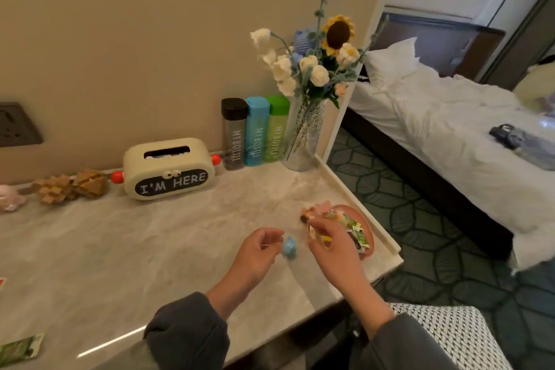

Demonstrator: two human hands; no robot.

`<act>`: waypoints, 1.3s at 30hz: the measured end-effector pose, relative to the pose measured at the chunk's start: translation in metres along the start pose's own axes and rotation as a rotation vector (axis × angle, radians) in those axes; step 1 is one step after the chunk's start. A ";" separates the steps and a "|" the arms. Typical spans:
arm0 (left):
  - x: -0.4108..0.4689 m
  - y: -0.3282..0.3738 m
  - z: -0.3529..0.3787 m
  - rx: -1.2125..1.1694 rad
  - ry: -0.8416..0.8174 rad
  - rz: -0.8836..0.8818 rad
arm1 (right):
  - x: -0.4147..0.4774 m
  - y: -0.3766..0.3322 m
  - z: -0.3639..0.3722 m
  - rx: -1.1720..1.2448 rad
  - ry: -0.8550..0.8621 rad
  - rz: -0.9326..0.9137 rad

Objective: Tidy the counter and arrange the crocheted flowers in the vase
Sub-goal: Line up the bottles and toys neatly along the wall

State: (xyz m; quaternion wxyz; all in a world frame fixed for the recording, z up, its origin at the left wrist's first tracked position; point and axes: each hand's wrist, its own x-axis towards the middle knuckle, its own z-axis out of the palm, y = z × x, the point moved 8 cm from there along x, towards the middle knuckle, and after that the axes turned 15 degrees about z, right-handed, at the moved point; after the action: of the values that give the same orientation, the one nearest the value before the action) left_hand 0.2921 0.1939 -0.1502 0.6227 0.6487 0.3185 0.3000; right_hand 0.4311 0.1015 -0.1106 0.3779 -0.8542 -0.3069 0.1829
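Note:
A glass vase (303, 141) stands at the back right of the marble counter (150, 249) and holds a bunch of crocheted flowers (315, 63), among them a sunflower and white roses. My left hand (258, 249) hovers over the counter, pinching a thin white stick whose small blue wrapped sweet (289, 247) pokes out to the right. My right hand (329, 242) is just right of it, above a pink dish (368, 230), holding a small dark-tipped piece at its fingertips. The dish holds several wrapped sweets.
Along the wall stand a cream tissue box (168, 168) reading "I'M HERE", three tall bottles (255, 132), wooden puzzle pieces (70, 185) and a pink figure (10, 197). A green packet (21, 350) lies front left. A bed (450, 117) is to the right.

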 end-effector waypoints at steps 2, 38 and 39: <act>0.003 -0.004 0.008 0.044 0.010 0.054 | 0.000 0.013 -0.001 -0.008 -0.011 0.025; 0.051 -0.042 0.024 0.261 0.470 -0.035 | 0.130 -0.003 0.063 -1.143 -0.287 -0.341; 0.051 -0.042 0.023 0.249 0.481 -0.031 | 0.130 -0.004 0.064 -1.139 -0.285 -0.355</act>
State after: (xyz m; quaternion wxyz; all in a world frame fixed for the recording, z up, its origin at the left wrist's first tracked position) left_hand 0.3402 0.2204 -0.1931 0.4490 0.6253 0.5016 0.3947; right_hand 0.4915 0.2240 -0.1598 -0.1579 -0.8249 -0.5415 0.0366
